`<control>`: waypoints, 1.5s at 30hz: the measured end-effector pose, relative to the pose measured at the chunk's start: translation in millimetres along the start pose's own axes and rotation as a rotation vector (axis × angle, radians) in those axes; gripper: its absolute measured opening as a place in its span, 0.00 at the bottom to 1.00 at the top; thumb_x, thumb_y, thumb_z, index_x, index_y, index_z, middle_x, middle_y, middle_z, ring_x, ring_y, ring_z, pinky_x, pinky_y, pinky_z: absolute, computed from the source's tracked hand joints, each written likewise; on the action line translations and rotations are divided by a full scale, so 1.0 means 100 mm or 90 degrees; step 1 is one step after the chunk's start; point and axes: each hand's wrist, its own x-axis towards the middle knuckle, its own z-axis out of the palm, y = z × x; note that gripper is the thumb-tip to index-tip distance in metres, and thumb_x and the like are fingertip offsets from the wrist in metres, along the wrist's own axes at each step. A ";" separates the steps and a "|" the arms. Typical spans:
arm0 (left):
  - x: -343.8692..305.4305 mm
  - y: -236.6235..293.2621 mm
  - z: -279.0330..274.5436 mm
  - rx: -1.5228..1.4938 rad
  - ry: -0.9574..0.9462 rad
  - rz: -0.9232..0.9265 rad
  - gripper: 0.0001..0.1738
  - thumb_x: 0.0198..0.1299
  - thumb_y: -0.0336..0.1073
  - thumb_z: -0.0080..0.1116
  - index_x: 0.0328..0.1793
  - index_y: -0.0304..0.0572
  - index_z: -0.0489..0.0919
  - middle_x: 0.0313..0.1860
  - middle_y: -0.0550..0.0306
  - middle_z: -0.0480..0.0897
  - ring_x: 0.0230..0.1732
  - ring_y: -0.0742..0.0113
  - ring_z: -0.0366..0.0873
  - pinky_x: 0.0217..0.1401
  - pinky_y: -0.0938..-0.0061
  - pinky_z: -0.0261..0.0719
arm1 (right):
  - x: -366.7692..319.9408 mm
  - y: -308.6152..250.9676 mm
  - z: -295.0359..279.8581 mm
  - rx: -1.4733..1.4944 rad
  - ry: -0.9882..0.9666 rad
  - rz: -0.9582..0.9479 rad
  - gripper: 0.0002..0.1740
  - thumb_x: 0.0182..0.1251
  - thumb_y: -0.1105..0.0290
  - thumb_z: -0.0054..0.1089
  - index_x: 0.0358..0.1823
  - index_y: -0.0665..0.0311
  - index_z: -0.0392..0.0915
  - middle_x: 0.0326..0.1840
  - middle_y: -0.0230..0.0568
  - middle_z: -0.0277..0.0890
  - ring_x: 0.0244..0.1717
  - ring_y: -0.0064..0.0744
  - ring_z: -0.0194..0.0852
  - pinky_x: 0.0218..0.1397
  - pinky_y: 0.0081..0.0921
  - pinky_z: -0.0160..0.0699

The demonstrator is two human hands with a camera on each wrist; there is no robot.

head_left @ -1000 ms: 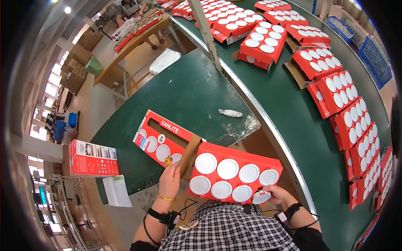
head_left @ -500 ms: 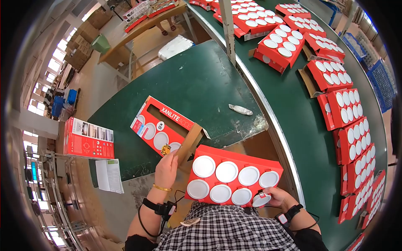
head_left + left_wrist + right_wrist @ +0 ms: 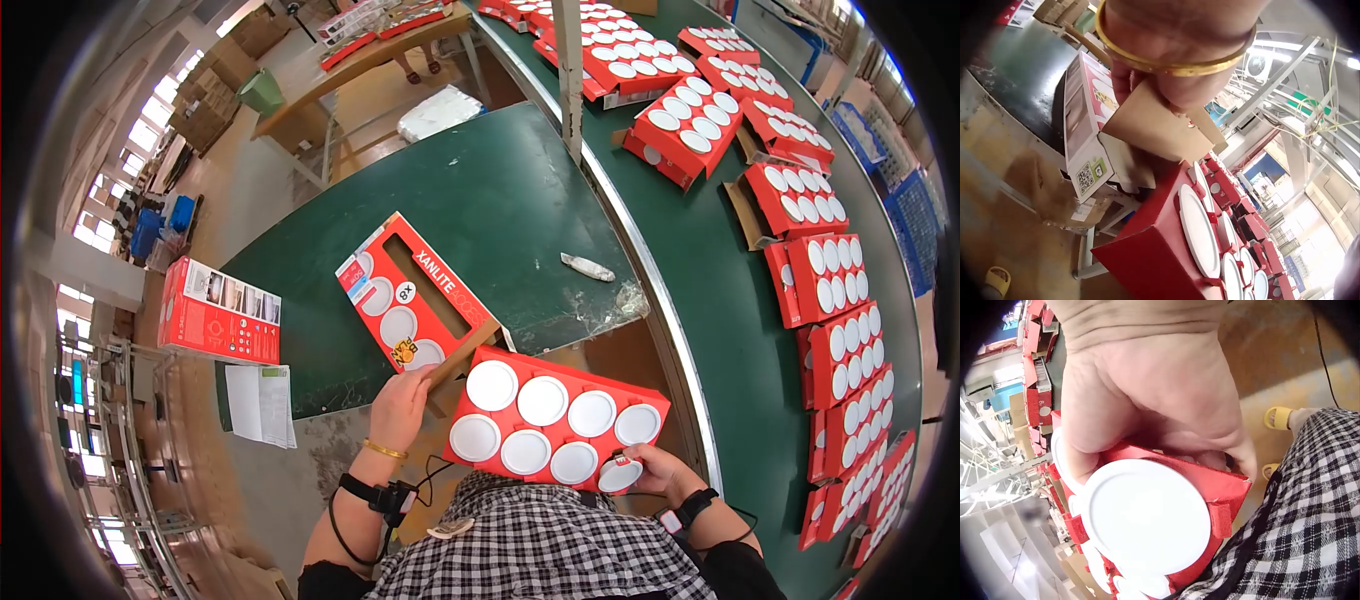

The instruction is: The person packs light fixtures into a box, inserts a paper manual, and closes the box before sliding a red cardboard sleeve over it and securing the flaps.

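Note:
A red printed box (image 3: pixel 440 285) with a cut-out window lies on the green table's near edge, its open end toward me. My left hand (image 3: pixel 400 405) grips that end by its cardboard flap (image 3: pixel 1157 122); the bent flap shows close up in the left wrist view. Right beside this opening is a red holder (image 3: pixel 590 373) carrying two rows of white round discs (image 3: pixel 543 401). At its right end my right hand (image 3: pixel 655 470) holds it, thumb over the edge disc (image 3: pixel 1146 519); the other fingers are partly hidden behind the holder.
Another red box (image 3: pixel 220 315) stands at the table's left edge beside some white papers (image 3: pixel 260 402). A small whitish packet (image 3: pixel 587 267) lies near the right corner. Along the green belt (image 3: pixel 690 260) behind a metal rail stand many disc-filled red boxes (image 3: pixel 800 195).
The box in my left hand has turned to a steeper angle, and its flap shows narrower. My right hand keeps its hold on the holder. The head view has shifted.

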 end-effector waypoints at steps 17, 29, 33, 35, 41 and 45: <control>-0.02 -0.04 -0.06 -0.025 -0.025 0.043 0.14 0.69 0.31 0.52 0.58 0.39 0.80 0.48 0.47 0.83 0.50 0.49 0.80 0.53 0.60 0.78 | -0.14 0.04 0.24 0.022 0.094 -0.053 0.21 0.64 0.65 0.57 0.57 0.65 0.74 0.55 0.45 0.81 0.56 0.41 0.82 0.59 0.46 0.82; 0.00 -0.11 -0.07 -0.066 -0.085 0.014 0.17 0.71 0.37 0.52 0.61 0.42 0.79 0.48 0.47 0.84 0.51 0.48 0.81 0.53 0.59 0.79 | -0.10 0.04 0.58 0.060 0.122 -0.118 0.18 0.68 0.64 0.55 0.53 0.67 0.75 0.53 0.45 0.81 0.55 0.42 0.82 0.62 0.46 0.81; 0.02 -0.12 -0.08 -0.101 -0.124 -0.029 0.18 0.71 0.38 0.51 0.62 0.39 0.79 0.49 0.42 0.84 0.51 0.45 0.81 0.54 0.57 0.79 | -0.01 0.05 0.62 0.098 0.132 -0.123 0.15 0.68 0.66 0.54 0.52 0.66 0.75 0.51 0.44 0.81 0.52 0.39 0.82 0.61 0.40 0.83; 0.05 -0.13 -0.12 -0.118 -0.102 -0.050 0.18 0.70 0.38 0.53 0.60 0.35 0.78 0.48 0.39 0.83 0.49 0.42 0.81 0.53 0.59 0.79 | 0.03 0.05 0.61 0.096 0.127 -0.132 0.15 0.68 0.67 0.55 0.52 0.66 0.75 0.50 0.43 0.81 0.52 0.38 0.82 0.61 0.39 0.83; 0.13 -0.16 -0.19 -0.135 -0.103 -0.054 0.17 0.70 0.36 0.53 0.59 0.34 0.79 0.46 0.38 0.83 0.48 0.41 0.81 0.50 0.59 0.78 | 0.05 0.04 0.73 0.091 0.136 -0.131 0.14 0.66 0.68 0.55 0.49 0.67 0.77 0.49 0.42 0.83 0.51 0.36 0.83 0.61 0.35 0.82; 0.16 -0.21 -0.16 -0.140 -0.122 -0.041 0.18 0.70 0.37 0.52 0.62 0.37 0.78 0.49 0.38 0.83 0.50 0.40 0.81 0.52 0.57 0.79 | 0.05 0.03 0.76 0.053 0.099 -0.112 0.17 0.65 0.66 0.55 0.51 0.68 0.80 0.50 0.42 0.84 0.52 0.35 0.83 0.60 0.33 0.81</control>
